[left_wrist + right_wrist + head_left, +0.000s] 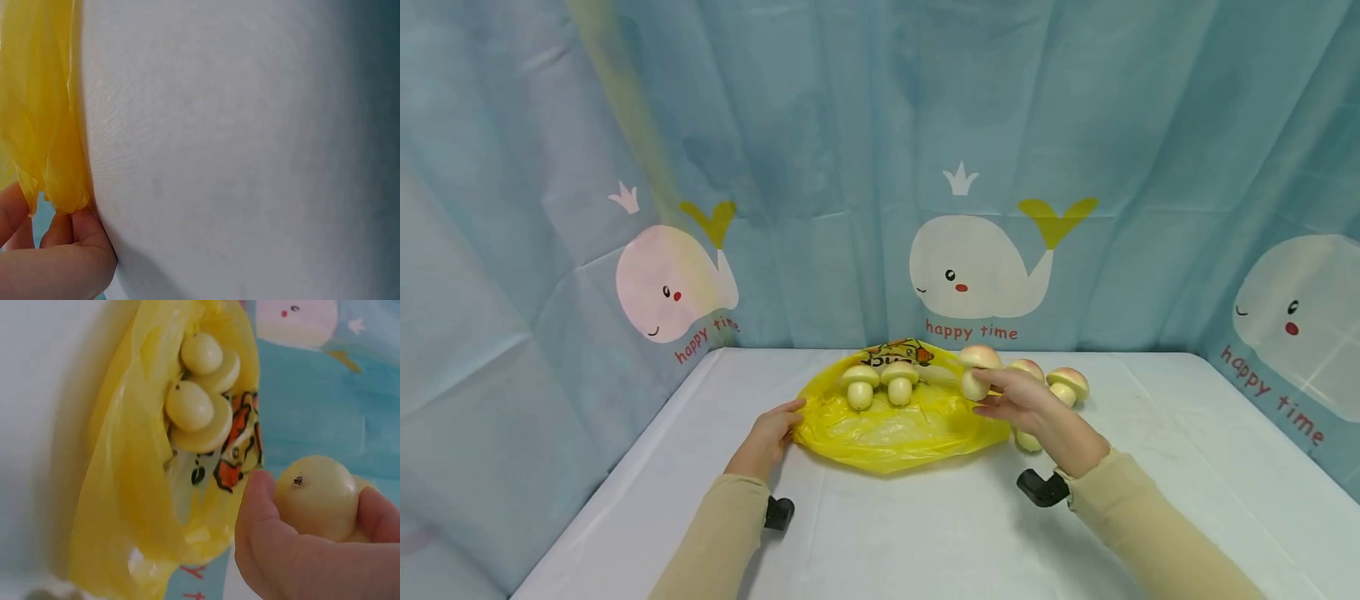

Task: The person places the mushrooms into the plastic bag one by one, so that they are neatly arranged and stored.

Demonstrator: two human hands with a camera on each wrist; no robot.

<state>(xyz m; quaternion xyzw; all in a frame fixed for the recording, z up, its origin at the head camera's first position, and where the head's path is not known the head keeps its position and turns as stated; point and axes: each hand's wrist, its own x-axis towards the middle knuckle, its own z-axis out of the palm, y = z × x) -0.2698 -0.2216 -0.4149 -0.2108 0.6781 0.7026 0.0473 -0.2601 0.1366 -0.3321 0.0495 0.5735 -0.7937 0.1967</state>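
Note:
A yellow plastic bag (887, 446) lies spread with its mouth open on the table. Two toy mushrooms, a left one (860, 393) and a right one (899, 388), sit inside it side by side. My left hand (772, 435) pinches the bag's left edge; the left wrist view shows the gathered yellow film (65, 181) at the fingertips. In my right hand (1030, 404) a third toy mushroom (980, 358) is gripped by its stem, cap up, above the bag's right side. Its rounded stem end (319, 497) shows between thumb and fingers in the right wrist view.
More toy mushrooms stand right of the bag: one (1067, 383) beside the right wrist, another (1028, 367) partly behind the hand, and a stem (1028, 440) below it. A white cloth covers the table (910, 533). Blue whale-print curtains (820, 275) hang behind and at both sides.

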